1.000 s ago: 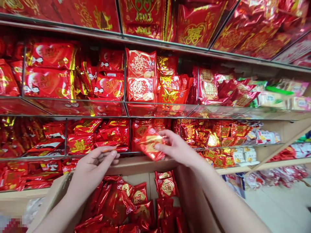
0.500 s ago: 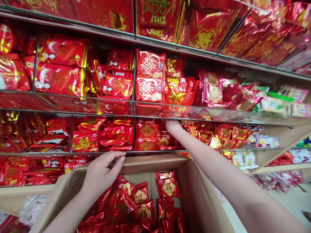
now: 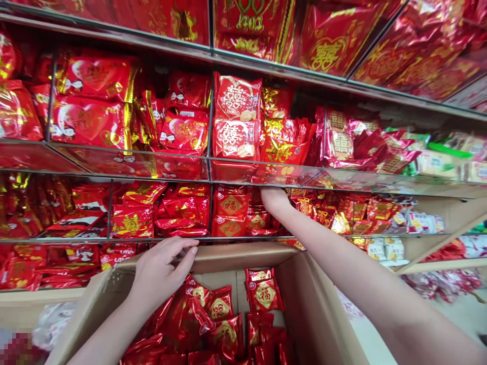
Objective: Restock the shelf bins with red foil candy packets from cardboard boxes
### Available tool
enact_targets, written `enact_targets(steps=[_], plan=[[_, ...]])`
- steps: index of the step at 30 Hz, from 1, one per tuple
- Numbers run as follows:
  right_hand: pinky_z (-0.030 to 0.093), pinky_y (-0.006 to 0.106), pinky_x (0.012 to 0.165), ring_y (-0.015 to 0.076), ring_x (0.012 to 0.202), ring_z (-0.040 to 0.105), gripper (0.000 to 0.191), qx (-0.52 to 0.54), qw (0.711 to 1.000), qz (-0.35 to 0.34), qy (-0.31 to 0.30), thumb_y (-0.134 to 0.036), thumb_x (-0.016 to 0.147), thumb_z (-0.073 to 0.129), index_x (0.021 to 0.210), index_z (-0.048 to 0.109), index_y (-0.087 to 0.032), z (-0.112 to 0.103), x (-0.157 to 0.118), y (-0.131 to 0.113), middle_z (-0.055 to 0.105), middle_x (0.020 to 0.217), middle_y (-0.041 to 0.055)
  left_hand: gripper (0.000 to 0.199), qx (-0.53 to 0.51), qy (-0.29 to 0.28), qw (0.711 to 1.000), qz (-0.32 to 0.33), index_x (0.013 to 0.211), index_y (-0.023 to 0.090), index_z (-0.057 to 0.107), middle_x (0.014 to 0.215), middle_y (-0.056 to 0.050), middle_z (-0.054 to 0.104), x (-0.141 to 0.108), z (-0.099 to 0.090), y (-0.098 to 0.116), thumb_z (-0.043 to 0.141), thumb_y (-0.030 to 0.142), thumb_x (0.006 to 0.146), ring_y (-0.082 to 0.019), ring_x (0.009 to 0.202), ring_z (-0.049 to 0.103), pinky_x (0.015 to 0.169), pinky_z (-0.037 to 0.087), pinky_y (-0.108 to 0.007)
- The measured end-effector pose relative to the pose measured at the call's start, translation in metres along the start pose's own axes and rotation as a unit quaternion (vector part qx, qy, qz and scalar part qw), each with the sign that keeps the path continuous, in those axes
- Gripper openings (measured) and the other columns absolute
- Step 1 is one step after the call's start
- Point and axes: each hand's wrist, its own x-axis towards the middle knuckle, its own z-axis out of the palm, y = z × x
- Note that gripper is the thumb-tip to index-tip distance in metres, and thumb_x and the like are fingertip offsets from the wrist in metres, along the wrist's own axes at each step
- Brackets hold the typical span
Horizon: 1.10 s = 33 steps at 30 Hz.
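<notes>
An open cardboard box [image 3: 323,299] stands below me, against the shelf front. Several red foil packets [image 3: 264,294] with gold emblems lie inside it. My left hand [image 3: 165,266] is over the box's far left rim, its thumb and fingers apart, with nothing seen in them. My right hand [image 3: 276,201] reaches into the lower shelf compartment, under the clear front strip of the shelf above. Its fingers are hidden there, so I cannot see what they touch. Just left of that hand, matching red packets [image 3: 230,205] are stacked in the compartment.
Shelves with clear dividers hold red and gold packets [image 3: 93,124] on several levels. The middle shelf's clear front edge [image 3: 243,175] runs just above my right hand. White packets [image 3: 424,222] lie on the right, and a clear plastic bag [image 3: 51,324] is at lower left.
The view has shifted slightly. Both hands stay in nearly the same places; the right one remains inside the compartment.
</notes>
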Motion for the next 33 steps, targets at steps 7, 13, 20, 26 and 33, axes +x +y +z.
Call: enact_targets(steps=[7,13,20,26,33], plan=[[0.046,0.024,0.078,0.0207,0.095,0.060,0.042,0.077,0.980,-0.100,-0.155,-0.035,0.074,0.061,0.111,0.059,-0.016,-0.007,-0.046,0.014,0.064,0.107,0.0092,0.018,0.004,0.003,1.000,0.005,0.086,0.024,0.063,0.078,0.001,0.066,-0.001,0.000,0.000,0.050,0.034,0.080,-0.014,0.071,0.061,0.064,0.049,-0.023],[0.043,0.026,0.081,0.0227,0.100,0.057,0.054,0.126,0.938,-0.145,-0.290,-0.030,0.063,0.071,0.114,0.059,-0.017,-0.004,-0.049,0.019,0.061,0.113,0.0077,0.017,0.011,0.008,1.000,-0.007,0.086,0.025,0.063,0.076,0.002,0.065,-0.001,0.000,0.003,0.050,0.035,0.080,-0.013,0.067,0.061,0.058,0.048,-0.022],[0.043,0.023,0.071,0.0214,0.089,0.061,0.058,0.117,0.915,-0.149,-0.357,-0.035,0.058,0.075,0.111,0.062,-0.015,-0.012,-0.032,0.017,0.066,0.104,0.0070,0.018,0.027,0.023,0.999,0.016,0.085,0.023,0.064,0.077,0.001,0.066,-0.001,0.000,0.003,0.049,0.033,0.080,-0.014,0.069,0.062,0.063,0.048,-0.024],[0.042,0.022,0.065,0.0207,0.086,0.061,0.054,0.085,0.926,-0.156,-0.332,-0.033,0.056,0.076,0.106,0.064,-0.015,-0.018,-0.034,0.011,0.067,0.100,0.0071,0.019,0.045,0.029,0.998,0.028,0.084,0.023,0.064,0.077,0.001,0.067,0.000,0.000,0.004,0.048,0.034,0.080,-0.014,0.068,0.062,0.063,0.049,-0.024],[0.042,0.019,0.061,0.0162,0.078,0.063,0.038,0.062,0.927,-0.176,-0.325,-0.028,0.061,0.074,0.097,0.067,-0.019,-0.020,-0.023,0.011,0.070,0.088,0.0005,0.019,0.052,0.034,0.997,0.041,0.084,0.023,0.064,0.076,0.000,0.067,0.000,-0.001,0.005,0.048,0.033,0.080,-0.014,0.069,0.063,0.065,0.049,-0.025]])
